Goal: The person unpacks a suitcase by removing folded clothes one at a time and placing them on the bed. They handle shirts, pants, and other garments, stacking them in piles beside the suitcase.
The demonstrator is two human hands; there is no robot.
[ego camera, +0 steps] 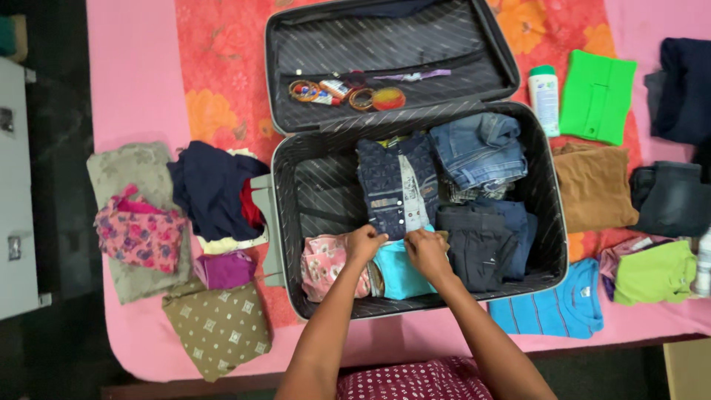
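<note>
At lower centre of the frame, left hand and right hand each pinch the patterned navy shirt, folded flat above a teal garment inside the open suitcase.

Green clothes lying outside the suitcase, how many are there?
2: a bright green folded garment beside the white bottle, and a lime green top at the right edge. Others may be hidden in piles.

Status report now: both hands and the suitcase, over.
Left hand and right hand pressing teal garment. Suitcase open, half packed. Patterned shirt just behind hands.
</note>
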